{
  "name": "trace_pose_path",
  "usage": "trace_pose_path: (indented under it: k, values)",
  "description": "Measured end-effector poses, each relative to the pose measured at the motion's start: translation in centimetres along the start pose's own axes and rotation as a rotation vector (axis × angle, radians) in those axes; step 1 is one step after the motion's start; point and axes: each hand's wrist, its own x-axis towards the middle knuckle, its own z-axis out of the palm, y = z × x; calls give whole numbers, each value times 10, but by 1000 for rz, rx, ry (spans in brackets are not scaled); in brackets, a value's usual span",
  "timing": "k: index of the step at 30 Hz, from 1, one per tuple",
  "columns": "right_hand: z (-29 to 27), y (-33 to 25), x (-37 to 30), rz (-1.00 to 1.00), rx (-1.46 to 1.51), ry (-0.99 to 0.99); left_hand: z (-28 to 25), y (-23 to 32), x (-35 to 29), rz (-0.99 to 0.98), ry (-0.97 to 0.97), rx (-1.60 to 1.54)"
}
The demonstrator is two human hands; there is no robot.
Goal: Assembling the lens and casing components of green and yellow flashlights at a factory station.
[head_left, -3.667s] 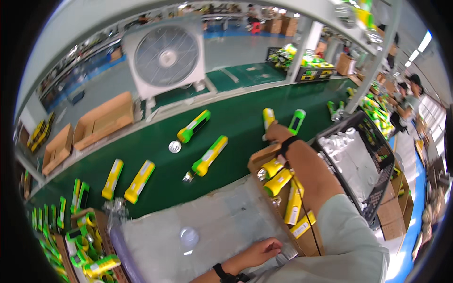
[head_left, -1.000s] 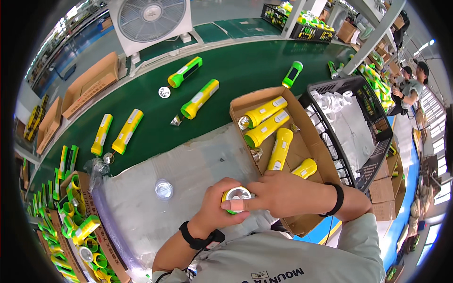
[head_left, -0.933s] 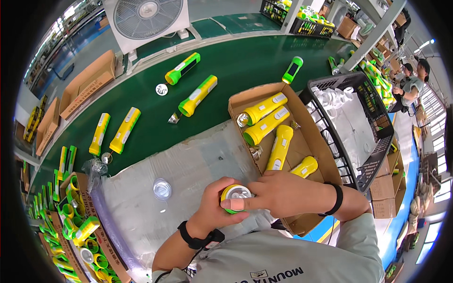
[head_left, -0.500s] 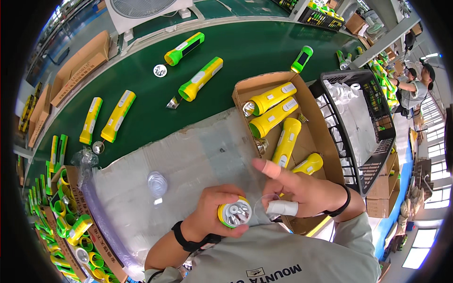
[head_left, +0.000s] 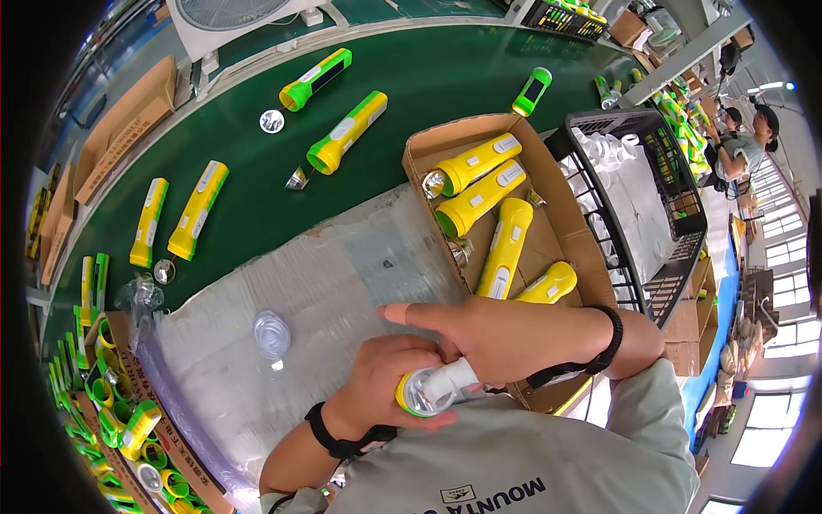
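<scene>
Yellow-and-green torch (head_left: pixel 401 395) sits at six o'clock in view, head tipped up, silvery within; body hidden. Clear round lens (head_left: pixel 416 396) lies at its mouth, seating unclear.

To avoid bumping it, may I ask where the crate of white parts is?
In the head view, the black crate stands at right, beside the cardboard flashlight box.

The left fingers (head_left: pixel 437 421) mostly hide the flashlight (head_left: pixel 411 397); the fan (head_left: pixel 224 10) is cropped.
</scene>
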Motion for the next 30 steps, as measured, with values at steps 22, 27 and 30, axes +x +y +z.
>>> trace_pose_path:
  k: [22,27,30]
  values:
    - [22,6,-7,-49,560,-46,2,-9,-7,168,57,-17]
    - [12,2,-34,-138,64,231,-8,3,-16,51,55,257]
    - [-39,-14,-124,9,-351,579,0,5,-15,-4,235,45]
